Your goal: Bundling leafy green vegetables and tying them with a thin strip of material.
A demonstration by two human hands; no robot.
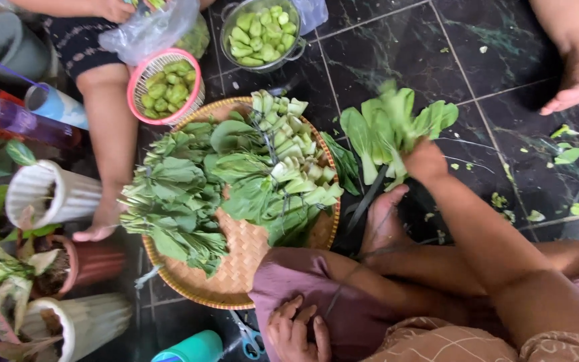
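Pots (48, 194) stand at the left edge of the frame, ribbed white ones and a brown one, with pale-leaved plants in them. Just right of them, another person's bare leg (112, 147) stretches down the frame, and above it a pink basket (162, 84) holds cut green stems. At the centre a round woven tray (236, 268) lies on the dark tiled floor (504, 67), heaped with leafy greens (175, 194) on its left half and trimmed pale stalks (296, 161) on its right. A metal pot (263, 33) of cut stems sits at the top centre. At the bottom centre the left hand (296, 332) rests on a maroon cloth over the knee, fingers loosely curled and holding nothing, with scissors (249, 338) just beside it on the floor. Right of the tray, the right hand (423, 161) has its fingers closed around a bunch of bok choy (390, 127), held above the floor with leaves spreading toward the top. A second person's bare foot (577, 80) shows at the upper right
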